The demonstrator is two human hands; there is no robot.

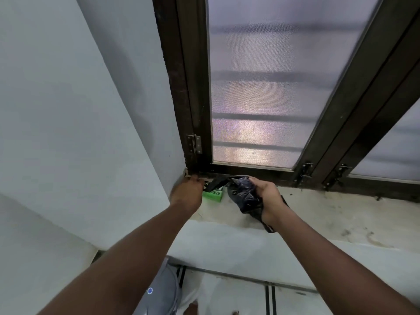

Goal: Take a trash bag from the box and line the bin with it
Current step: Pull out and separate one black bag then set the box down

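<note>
A green box of trash bags lies on the window sill, in the corner by the wall. My left hand rests on the box's left end, with its fingers hidden behind it. My right hand grips a crumpled black trash bag just right of the box. A black strip of the bag runs from the bundle back to the box's top. The bag's tail hangs below my right wrist. No bin can be made out.
A dark wooden window frame with frosted glass rises straight behind the sill. A white wall closes in on the left. Below lie a tiled floor and grey clothing.
</note>
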